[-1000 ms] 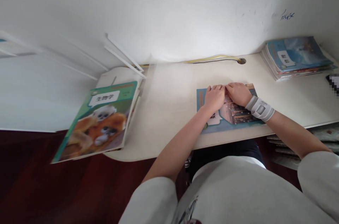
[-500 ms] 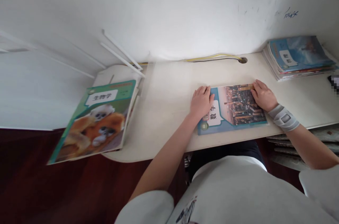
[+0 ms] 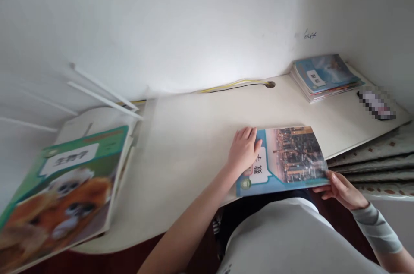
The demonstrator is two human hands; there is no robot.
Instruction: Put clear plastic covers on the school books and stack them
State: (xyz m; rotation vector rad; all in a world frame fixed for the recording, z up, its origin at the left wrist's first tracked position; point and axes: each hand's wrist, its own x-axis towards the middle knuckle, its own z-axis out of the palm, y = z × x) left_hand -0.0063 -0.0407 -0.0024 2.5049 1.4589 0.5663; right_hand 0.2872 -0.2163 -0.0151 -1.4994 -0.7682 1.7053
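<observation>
The work in hand, judging by how the hands sit, is handling one book at the near edge of the bench: a maths textbook (image 3: 280,162) with a city photograph on its blue cover and 数学 on its label. It lies flat and slightly skewed on the cream bench (image 3: 190,136), its near right corner out past the edge and over the dark floor. Any move of the book from here has that overhanging corner to work from, since it is the part already held.

The left hand (image 3: 244,149) is open, palm down, with its fingers loosely spread across the cover's left side, pressing or resting rather than gripping. The right hand (image 3: 343,190) is pinching that corner, with the thumb on the cover and the fingers curling beneath it (the fingers' hold under the book is mostly hidden). A grey wrist support (image 3: 377,228) wraps the right forearm.

To the left, a biology textbook (image 3: 64,196) with golden monkeys on its cover rests at the bench's end. At the far right corner sit a stack of textbooks (image 3: 323,77) and a pixelated object (image 3: 377,103).
</observation>
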